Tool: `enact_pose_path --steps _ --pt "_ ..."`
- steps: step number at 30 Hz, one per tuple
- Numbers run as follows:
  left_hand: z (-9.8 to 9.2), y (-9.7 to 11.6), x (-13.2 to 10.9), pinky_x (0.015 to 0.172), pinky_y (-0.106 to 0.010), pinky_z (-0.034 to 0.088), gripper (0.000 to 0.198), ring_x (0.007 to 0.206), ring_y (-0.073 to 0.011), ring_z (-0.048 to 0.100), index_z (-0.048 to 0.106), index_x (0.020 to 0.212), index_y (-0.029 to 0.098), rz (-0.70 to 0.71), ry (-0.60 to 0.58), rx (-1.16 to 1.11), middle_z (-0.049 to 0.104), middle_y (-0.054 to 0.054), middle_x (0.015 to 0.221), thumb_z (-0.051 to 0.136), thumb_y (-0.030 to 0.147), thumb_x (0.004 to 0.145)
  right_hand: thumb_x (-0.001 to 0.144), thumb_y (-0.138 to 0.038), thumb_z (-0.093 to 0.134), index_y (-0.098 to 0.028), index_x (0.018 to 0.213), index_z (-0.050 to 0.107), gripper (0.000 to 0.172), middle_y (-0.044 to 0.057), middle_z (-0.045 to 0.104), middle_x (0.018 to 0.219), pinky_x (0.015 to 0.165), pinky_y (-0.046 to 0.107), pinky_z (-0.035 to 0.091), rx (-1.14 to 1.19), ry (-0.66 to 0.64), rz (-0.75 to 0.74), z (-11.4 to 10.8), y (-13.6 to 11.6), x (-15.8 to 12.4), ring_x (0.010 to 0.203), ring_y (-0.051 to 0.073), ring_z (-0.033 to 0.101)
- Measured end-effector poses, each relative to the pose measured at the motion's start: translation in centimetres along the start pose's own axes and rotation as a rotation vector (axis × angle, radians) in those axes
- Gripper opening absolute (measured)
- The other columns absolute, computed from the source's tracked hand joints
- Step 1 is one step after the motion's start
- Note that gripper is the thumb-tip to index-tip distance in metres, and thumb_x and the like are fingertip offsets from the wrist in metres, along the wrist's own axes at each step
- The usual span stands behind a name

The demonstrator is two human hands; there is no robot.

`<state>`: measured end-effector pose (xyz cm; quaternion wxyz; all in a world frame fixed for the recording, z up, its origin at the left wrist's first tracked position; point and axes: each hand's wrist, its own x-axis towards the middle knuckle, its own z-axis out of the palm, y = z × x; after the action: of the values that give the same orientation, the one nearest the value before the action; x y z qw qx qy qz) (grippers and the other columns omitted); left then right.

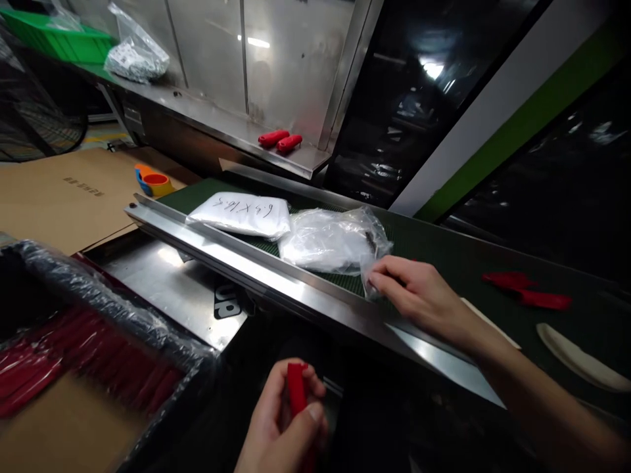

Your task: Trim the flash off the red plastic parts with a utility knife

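Note:
My left hand [286, 420], low in the middle, is wrapped round a slim red plastic piece [296, 387] shaped like a handle; its lower part is hidden by my fingers. Over the metal edge of the green conveyor belt [453, 259], the thumb and fingers of my right hand [419, 286] pinch a small clear plastic bag [369, 276]. Touching that bag is a loose pile of clear bags [325, 243] on the belt. To its left lies a white packet of bags [241, 213] with handwriting on it. More red pieces [527, 289] rest on the belt at right.
A plastic-lined box [118, 322] of bagged red pieces stands at lower left. Two red pieces [280, 140] lie on the metal shelf [211, 118]. An orange and blue tape dispenser-like object [156, 184] sits on cardboard [59, 190]. A pale curved piece [582, 358] lies at right.

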<state>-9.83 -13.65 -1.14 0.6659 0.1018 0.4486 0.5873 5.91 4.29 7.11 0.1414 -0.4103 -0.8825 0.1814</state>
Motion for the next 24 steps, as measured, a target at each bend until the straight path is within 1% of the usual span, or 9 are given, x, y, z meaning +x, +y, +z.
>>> enact_pose_path --steps 2,5,9,12,16,17,19,22,24 --pt "0.9 0.9 -0.5 0.06 -0.022 0.042 0.037 0.067 -0.0098 0.05 0.054 0.1 0.021 0.108 -0.014 0.1 0.059 -0.002 0.091 0.08 0.031 0.076 0.099 -0.03 0.045 -0.021 0.084 0.062 0.024 -0.002 0.063 0.081 0.066 0.023 0.046 0.129 -0.055 -0.05 1.3 -2.5 -3.1 0.073 0.01 0.058" --pt "1.2 1.4 -0.8 0.065 -0.02 0.043 0.039 0.073 -0.0099 0.049 0.051 0.101 0.022 0.152 -0.09 0.201 0.057 0.0 0.092 0.081 0.031 0.077 0.099 -0.02 0.044 -0.021 0.087 0.061 0.021 0.0 0.062 0.083 0.067 0.023 0.047 0.334 -0.168 -0.137 4.0 -4.9 -6.9 0.073 0.01 0.058" --pt "-0.1 0.4 -1.2 0.067 -0.021 0.044 0.026 0.073 -0.0109 0.05 0.049 0.098 0.021 0.108 -0.006 0.387 0.055 0.001 0.084 0.071 0.026 0.085 0.099 -0.018 0.042 -0.02 0.086 0.058 0.02 0.001 0.062 0.083 0.064 0.024 0.048 0.445 -0.222 -0.059 7.5 -5.0 -10.0 0.071 0.011 0.059" --pt "-1.1 -0.8 -1.4 0.065 -0.023 0.044 0.021 0.07 -0.0117 0.051 0.046 0.1 0.021 0.08 0.03 0.56 0.055 0.001 0.082 0.064 0.024 0.088 0.099 -0.021 0.045 -0.021 0.082 0.055 0.019 -0.001 0.057 0.076 0.058 0.022 0.045 0.416 -0.081 0.055 9.0 -4.2 -11.4 0.065 0.009 0.055" --pt "-1.6 -2.1 -0.6 0.071 -0.028 0.049 0.03 0.074 -0.0151 0.058 0.042 0.117 0.025 0.206 0.066 0.842 0.061 0.0 0.087 0.056 0.022 0.09 0.095 -0.024 0.055 -0.02 0.099 0.055 0.006 0.003 0.057 0.096 0.065 0.024 0.047 0.311 0.262 0.068 9.6 -4.1 -11.7 0.076 0.011 0.055" --pt "-1.6 -2.3 -0.4 0.072 -0.03 0.049 0.037 0.076 -0.0162 0.06 0.041 0.123 0.026 0.249 0.063 0.894 0.062 0.0 0.088 0.055 0.019 0.089 0.094 -0.027 0.057 -0.021 0.105 0.056 0.013 0.003 0.057 0.099 0.067 0.024 0.046 0.318 0.246 0.072 9.5 -4.3 -11.4 0.079 0.011 0.055" --pt "-1.8 -2.7 -0.1 0.077 -0.033 0.048 0.052 0.081 -0.0182 0.061 0.039 0.131 0.029 0.318 0.023 0.969 0.063 -0.001 0.094 0.056 0.014 0.084 0.093 -0.033 0.06 -0.023 0.106 0.058 0.016 0.001 0.059 0.097 0.067 0.025 0.046 0.359 0.05 0.076 9.0 -4.8 -10.7 0.08 0.012 0.056" --pt "-2.0 -3.0 0.0 0.082 -0.036 0.047 0.062 0.089 -0.0204 0.061 0.035 0.138 0.031 0.404 -0.05 1.069 0.062 -0.003 0.105 0.052 0.01 0.082 0.097 -0.032 0.054 -0.024 0.09 0.062 0.013 -0.004 0.061 0.083 0.065 0.024 0.044 0.518 -0.244 0.061 8.2 -5.4 -9.9 0.073 0.009 0.056" --pt "-2.3 -3.0 0.0 0.084 -0.037 0.045 0.065 0.091 -0.0213 0.06 0.035 0.14 0.032 0.443 -0.048 1.112 0.061 -0.003 0.107 0.051 0.009 0.081 0.098 -0.028 0.052 -0.024 0.085 0.064 0.018 -0.005 0.063 0.081 0.065 0.022 0.045 0.647 -0.193 0.087 8.1 -5.1 -10.0 0.071 0.007 0.057"
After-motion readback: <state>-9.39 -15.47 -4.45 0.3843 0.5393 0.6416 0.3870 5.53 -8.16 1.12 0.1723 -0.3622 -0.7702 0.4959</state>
